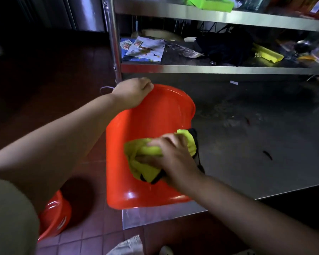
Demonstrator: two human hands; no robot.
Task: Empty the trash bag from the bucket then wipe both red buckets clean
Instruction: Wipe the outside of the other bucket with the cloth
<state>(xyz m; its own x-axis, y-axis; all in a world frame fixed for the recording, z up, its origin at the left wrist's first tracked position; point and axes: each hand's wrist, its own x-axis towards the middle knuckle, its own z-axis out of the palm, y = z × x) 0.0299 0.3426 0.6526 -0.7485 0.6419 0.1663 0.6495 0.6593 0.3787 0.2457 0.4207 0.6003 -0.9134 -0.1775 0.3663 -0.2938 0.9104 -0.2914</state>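
A red bucket [136,122] lies tilted on its side at the left edge of a steel table [256,144], its base end pointing away from me. My left hand [132,93] grips the bucket's far edge. My right hand [173,155] grips a yellow cloth [145,162] with black trim and presses it against the bucket's outer wall. A second red bucket [55,218] stands on the tiled floor at the lower left, partly hidden behind my left arm.
Above the table runs a steel shelf [219,69] holding papers [144,48], a black bag [225,46] and a yellow plastic piece [267,55]. A shelf post [114,43] rises just beyond my left hand. Small dark scraps lie on the tabletop.
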